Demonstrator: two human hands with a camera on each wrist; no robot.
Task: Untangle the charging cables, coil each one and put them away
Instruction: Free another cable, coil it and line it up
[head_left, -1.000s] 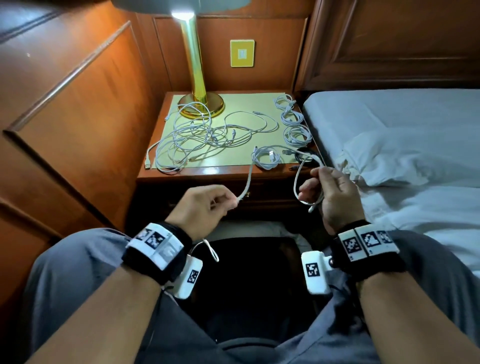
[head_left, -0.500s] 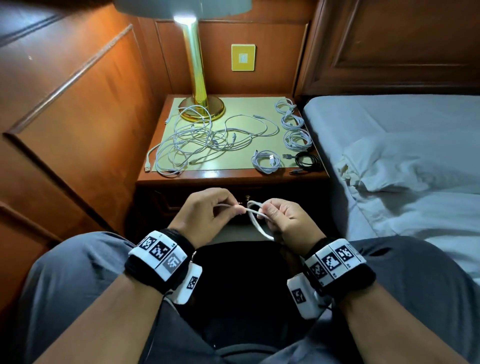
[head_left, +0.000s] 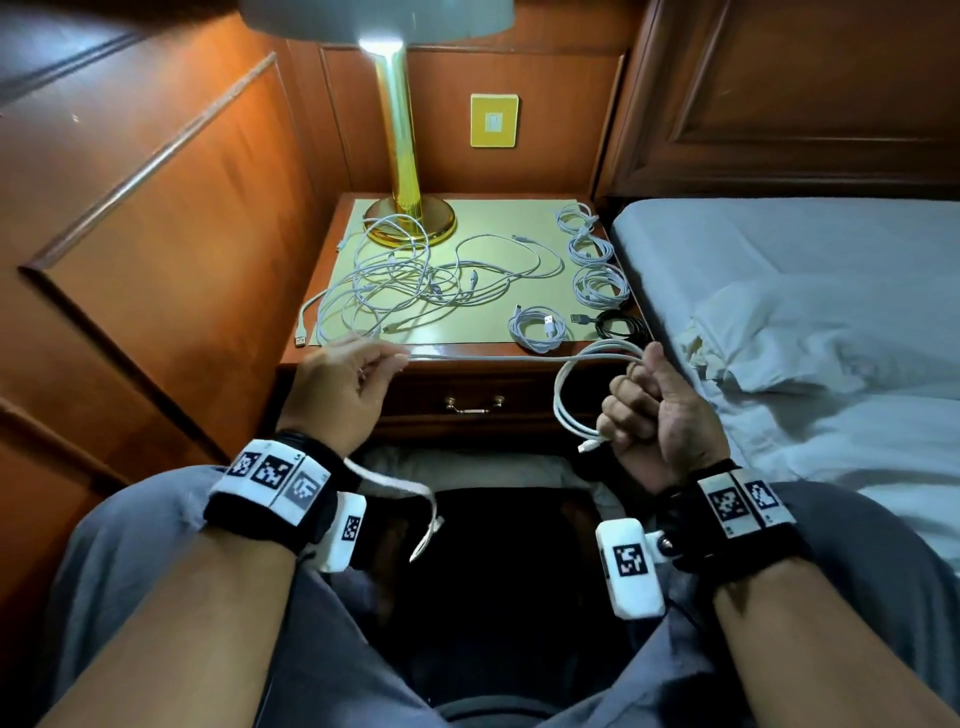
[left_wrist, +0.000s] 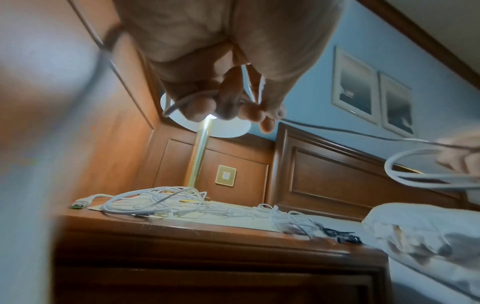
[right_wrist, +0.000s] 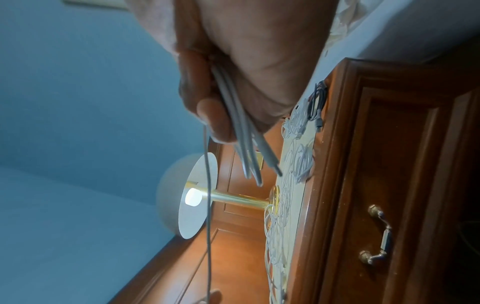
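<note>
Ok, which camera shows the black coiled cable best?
The head view: the black cable lies coiled at the nightstand's front right corner, seen whole from above. The left wrist view shows it low and blurred; the right wrist view shows it edge-on.

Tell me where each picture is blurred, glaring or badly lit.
Head view: the lamp bulb glares white, the lap is in deep shadow, and the left hand is slightly smeared. Left wrist view: the left side is a blurred smear, and the right hand is soft. Right wrist view: the bulb blows out, and the cable is blurred.
</note>
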